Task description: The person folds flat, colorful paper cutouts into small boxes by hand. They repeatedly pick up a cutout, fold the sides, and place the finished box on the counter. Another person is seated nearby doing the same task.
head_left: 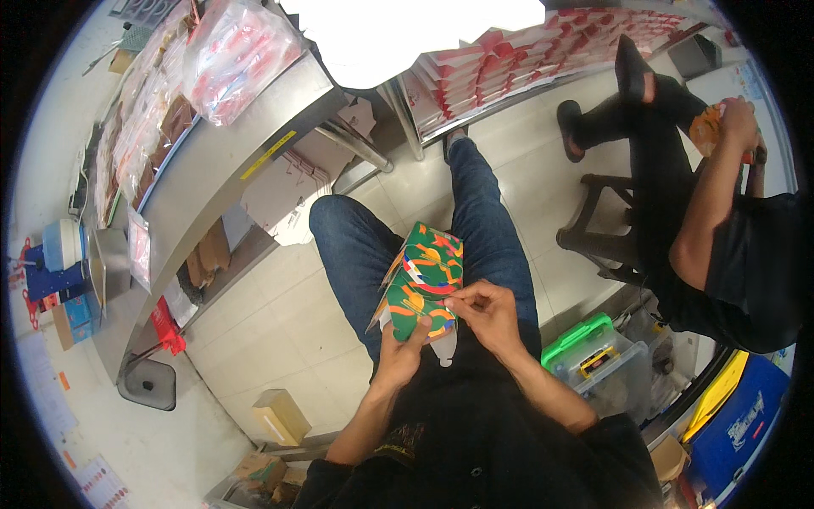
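A green paperboard carton [422,284] with orange and yellow shapes lies over my lap, partly folded, with a white tab showing at its lower end. My left hand [398,355] grips its lower left part, the thumb on the printed face and the other fingers hidden beneath. On the right edge, my right hand [489,312] pinches the board between thumb and forefinger. A red, white and blue stripe crosses the carton's middle.
A steel table [212,182] with plastic-wrapped packs [237,59] curves along the left. On the right sits another person [729,263] holding an orange printed piece. A clear bin with a green handle [585,339] stands near my right elbow; a small box [281,417] is on the floor.
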{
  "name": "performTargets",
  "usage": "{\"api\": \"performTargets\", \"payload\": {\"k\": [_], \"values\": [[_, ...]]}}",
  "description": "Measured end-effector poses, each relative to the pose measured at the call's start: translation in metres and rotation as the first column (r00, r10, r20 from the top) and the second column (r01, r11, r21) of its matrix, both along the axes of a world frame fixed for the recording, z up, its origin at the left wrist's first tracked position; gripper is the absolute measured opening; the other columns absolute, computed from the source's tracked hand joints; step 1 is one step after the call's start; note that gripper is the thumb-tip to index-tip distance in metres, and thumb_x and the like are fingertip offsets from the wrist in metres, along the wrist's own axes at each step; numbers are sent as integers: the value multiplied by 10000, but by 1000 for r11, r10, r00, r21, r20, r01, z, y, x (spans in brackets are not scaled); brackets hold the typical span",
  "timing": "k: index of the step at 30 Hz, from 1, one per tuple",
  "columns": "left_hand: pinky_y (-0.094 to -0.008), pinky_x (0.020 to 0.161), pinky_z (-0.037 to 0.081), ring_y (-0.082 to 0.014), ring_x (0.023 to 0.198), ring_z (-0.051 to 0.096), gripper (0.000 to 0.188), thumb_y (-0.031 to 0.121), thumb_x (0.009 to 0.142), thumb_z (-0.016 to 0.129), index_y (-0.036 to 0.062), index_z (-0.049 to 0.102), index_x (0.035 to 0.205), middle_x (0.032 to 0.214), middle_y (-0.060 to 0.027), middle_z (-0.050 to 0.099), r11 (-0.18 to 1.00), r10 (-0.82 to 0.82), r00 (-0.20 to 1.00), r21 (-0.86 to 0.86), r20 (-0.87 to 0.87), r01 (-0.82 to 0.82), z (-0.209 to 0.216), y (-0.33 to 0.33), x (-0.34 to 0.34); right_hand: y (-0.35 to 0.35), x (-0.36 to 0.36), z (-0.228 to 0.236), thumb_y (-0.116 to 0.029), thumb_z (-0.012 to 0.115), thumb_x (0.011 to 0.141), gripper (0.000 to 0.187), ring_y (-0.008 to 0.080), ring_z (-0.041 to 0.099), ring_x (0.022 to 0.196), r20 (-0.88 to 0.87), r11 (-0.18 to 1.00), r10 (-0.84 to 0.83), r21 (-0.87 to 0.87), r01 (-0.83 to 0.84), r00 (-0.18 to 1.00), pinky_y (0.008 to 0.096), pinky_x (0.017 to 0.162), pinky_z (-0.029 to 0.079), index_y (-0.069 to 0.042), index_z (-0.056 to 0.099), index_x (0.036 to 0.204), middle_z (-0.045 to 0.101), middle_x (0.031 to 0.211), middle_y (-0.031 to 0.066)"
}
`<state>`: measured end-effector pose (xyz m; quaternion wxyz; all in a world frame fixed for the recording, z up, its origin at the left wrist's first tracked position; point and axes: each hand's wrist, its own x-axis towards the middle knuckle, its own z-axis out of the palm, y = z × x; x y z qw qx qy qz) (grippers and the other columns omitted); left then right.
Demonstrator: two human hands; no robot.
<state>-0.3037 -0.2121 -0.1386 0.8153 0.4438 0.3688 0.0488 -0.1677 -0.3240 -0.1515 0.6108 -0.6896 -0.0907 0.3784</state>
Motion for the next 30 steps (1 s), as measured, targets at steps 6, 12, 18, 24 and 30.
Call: {"api": "performTargets", "payload": {"k": [6,12,18,24,30], "values": [[-480,919,578,-290,1136,619,373,47,981,527,-46,442,1331,1288,-183,564,979,143,990,-149,-3,-142,11,-5,8,1,-6,-5,-17,752,846,88,34,562,678,-124,999,-44,15,46,991,198,571,453,-10,709,922,680,812,26],[-475,907,585,-273,1081,642,296,56,999,494,-77,495,1263,1234,-183,594,955,212,976,-205,-38,-215,22,7,11,-2,4,5,-66,711,891,103,68,580,715,-254,986,44,169,-1,966,221,639,468,3,724,966,648,873,41],[-450,844,617,-287,1057,651,304,39,988,495,-68,490,1273,1217,-186,598,971,196,980,-134,-37,-199,25,7,15,1,-2,-6,-42,658,925,134,83,560,749,-94,983,51,179,-34,994,224,636,446,15,715,1032,615,885,34],[-454,803,629,-297,1037,658,311,16,968,489,-69,489,1266,1219,-189,594,971,199,976,-114,-88,-209,21,12,11,0,11,0,-30,699,889,120,81,538,763,-253,958,133,279,-59,958,225,662,428,-2,733,1000,553,947,25],[-445,762,640,-306,1014,668,313,9,955,475,-74,494,1257,1199,-204,600,973,154,977,-152,-149,-176,29,24,13,-3,27,-20,-63,752,832,158,134,501,870,384,934,219,183,-307,897,265,712,414,-56,746,990,483,925,15]]}}
